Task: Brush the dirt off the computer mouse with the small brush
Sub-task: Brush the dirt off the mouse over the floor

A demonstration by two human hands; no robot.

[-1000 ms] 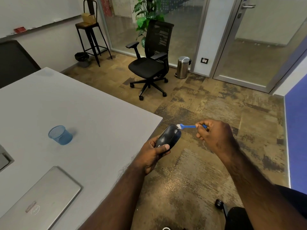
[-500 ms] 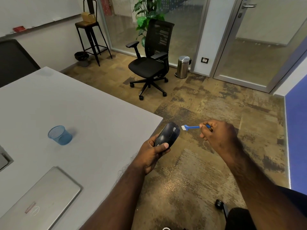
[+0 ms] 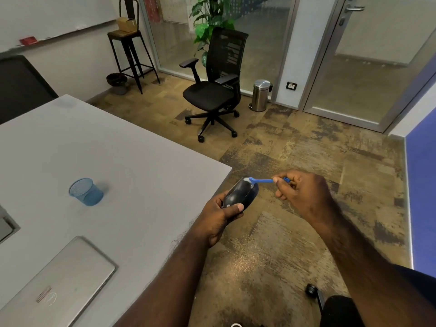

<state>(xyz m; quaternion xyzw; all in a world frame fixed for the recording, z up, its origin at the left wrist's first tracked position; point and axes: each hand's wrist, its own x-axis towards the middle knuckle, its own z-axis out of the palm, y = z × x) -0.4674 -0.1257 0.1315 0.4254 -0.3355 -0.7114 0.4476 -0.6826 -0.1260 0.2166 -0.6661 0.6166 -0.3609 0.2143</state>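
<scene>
The computer mouse (image 3: 240, 194) is held in the air just off the corner of the grey surface (image 3: 118, 161), over the floor. The left hand (image 3: 220, 218) wraps its near end, thumb across the top, so its long axis points away and slightly right. The right hand (image 3: 299, 193), right of the mouse, pinches the small brush (image 3: 260, 180) by its blue handle; the white bristles touch the mouse's far end. A stroke would likely run along that axis.
</scene>
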